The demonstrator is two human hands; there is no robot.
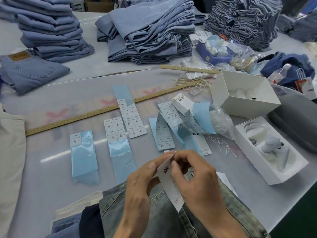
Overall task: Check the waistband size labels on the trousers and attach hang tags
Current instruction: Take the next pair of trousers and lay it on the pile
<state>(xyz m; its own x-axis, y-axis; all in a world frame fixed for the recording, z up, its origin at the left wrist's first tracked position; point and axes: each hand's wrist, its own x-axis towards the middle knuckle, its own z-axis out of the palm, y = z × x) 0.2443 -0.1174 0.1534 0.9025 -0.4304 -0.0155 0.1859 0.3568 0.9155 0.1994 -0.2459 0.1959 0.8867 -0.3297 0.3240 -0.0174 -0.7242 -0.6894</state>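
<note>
— Over the washed trousers at the near edge of the surface: white hang tag held up, pinched by fingers of both hands. Left hand curled on the tag's left edge, right hand nipping its top corner, seemingly at the string hole.

— Attached yet?

— Not visibly. No string seen through the tag; hard to tell at that size. Probably mid-step on this pair.

— And the rest?

— Sticker sheets partly used, bare blue backing showing. More tags bundled beyond, loose strings near the ruler. Folded stacks at the far side; tagged or not, cannot tell.
</note>
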